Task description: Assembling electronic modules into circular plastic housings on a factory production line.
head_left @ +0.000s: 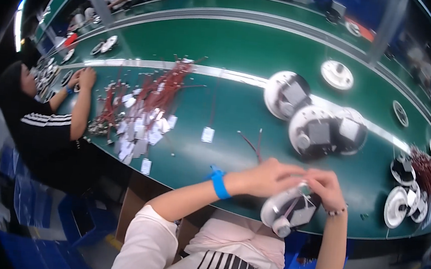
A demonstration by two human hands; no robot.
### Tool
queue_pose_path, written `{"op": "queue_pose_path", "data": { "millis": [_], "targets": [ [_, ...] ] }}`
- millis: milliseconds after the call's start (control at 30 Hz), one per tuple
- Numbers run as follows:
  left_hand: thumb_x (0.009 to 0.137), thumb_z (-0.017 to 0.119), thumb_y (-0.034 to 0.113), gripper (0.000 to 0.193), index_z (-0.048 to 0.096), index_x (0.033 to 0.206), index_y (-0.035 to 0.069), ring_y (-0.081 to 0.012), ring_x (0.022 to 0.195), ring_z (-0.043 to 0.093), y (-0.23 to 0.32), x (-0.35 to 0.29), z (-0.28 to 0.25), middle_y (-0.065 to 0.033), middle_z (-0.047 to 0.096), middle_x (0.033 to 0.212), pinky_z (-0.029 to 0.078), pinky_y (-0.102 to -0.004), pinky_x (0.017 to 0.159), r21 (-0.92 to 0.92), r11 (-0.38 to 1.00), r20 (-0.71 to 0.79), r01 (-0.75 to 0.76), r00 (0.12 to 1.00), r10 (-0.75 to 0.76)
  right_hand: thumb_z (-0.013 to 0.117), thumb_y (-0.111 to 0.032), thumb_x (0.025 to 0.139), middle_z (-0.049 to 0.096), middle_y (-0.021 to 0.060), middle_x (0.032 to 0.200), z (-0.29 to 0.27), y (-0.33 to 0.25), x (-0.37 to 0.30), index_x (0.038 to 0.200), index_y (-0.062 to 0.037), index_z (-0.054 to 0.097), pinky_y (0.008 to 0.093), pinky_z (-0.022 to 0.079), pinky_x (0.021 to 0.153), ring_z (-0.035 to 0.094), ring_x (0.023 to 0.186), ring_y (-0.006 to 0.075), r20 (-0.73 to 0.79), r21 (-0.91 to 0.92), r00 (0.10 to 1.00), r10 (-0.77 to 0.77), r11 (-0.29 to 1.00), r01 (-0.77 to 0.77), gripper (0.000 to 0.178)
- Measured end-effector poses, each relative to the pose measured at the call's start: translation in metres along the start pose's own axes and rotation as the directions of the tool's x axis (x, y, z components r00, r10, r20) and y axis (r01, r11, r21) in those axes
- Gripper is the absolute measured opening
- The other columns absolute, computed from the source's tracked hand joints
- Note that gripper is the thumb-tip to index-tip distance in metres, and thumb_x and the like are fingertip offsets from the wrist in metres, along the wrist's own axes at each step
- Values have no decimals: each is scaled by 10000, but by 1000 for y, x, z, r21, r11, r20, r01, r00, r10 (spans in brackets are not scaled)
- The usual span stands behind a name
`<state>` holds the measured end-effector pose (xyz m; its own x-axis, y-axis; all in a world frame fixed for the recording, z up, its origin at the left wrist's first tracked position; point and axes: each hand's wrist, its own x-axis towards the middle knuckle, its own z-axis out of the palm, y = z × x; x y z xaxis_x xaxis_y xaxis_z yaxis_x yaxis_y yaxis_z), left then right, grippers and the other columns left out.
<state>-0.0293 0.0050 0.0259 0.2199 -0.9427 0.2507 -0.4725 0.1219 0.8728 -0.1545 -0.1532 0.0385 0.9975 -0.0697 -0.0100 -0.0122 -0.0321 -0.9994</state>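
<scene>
At the bench's near edge, a round white disc-shaped unit [270, 210] stands tilted, with a grey box and a white cylinder on its dark face. My right hand [328, 189] is closed at its upper right rim, fingers bent inward. My left hand [272, 179], a blue band on its wrist, reaches across the top with fingertips pinched close to the right hand's. Thin wires and a small pale part show just under the fingertips; what the left fingers pinch is too small to tell. A dark red wire [258, 151] lies on the bench just beyond my left hand.
Similar round units [312, 131] cluster ahead, others [396, 206] at the right beside a red wire bundle [424, 173]. Left of centre lies a heap of red wires with white tags [146, 122]. A co-worker [37, 102] sits at the left. Behind runs a green belt [224, 42].
</scene>
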Motion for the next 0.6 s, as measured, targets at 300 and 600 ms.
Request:
{"op": "queue_pose_path", "data": {
  "millis": [300, 600],
  "targets": [
    [722, 629, 182, 192, 620, 795, 4, -116, 471, 519, 69, -63, -75, -78, 578, 572, 388, -245, 448, 12, 984, 182, 175, 968, -175, 572, -142, 680, 478, 123, 1012, 44, -16, -4, 977, 25, 536, 273, 390, 771, 465, 924, 184, -71, -150, 978, -197, 971, 185, 343],
    [664, 636, 268, 258, 616, 692, 12, -305, 596, 575, 38, -110, -275, -175, 577, 624, 454, -367, 547, 636, 314, -737, 705, 675, -23, 640, -106, 570, 481, 146, 1025, 90, 25, -61, 924, -29, 533, 439, 322, 867, 415, 1011, 361, -303, -834, 889, -343, 548, -73, 378]
  ]
}}
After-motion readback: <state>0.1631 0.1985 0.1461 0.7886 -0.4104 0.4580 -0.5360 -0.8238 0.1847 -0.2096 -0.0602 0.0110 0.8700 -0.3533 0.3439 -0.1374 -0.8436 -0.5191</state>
